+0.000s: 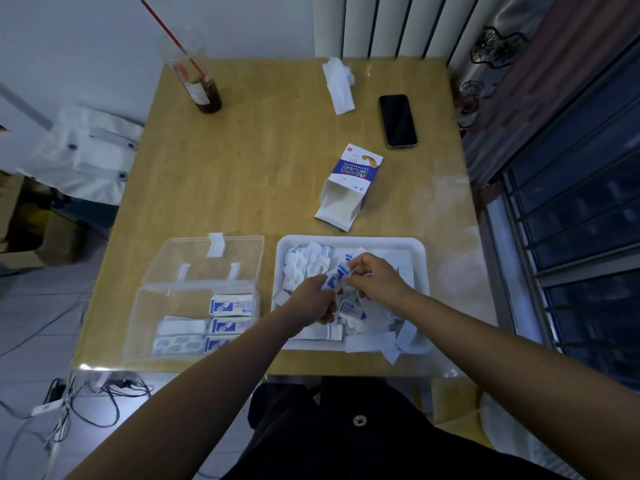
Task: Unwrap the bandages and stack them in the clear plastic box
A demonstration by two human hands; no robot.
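dark clothing (346, 441) fills the bottom centre. over the white tray (349, 241) of torn wrappers, left hand (311, 296) and right hand (374, 275) pinch one wrapped bandage (336, 277). the clear plastic box (138, 320), lower left on the table (259, 168), holds stacked bandages (228, 304). above sit a carton (349, 185) with upside-down, unreadable print, and a phone (397, 120).

Dim, bluish light in here. Wooden counter (270, 174) sits up against a white wall (86, 36), with a white radiator (391, 26) behind it. Barred window (588, 209) on the right (dark outside), patterned curtain (491, 57) next to it. Pale floor (31, 334) on the left, cables (93, 400) tangled on it, white jacket (86, 150) nearby.
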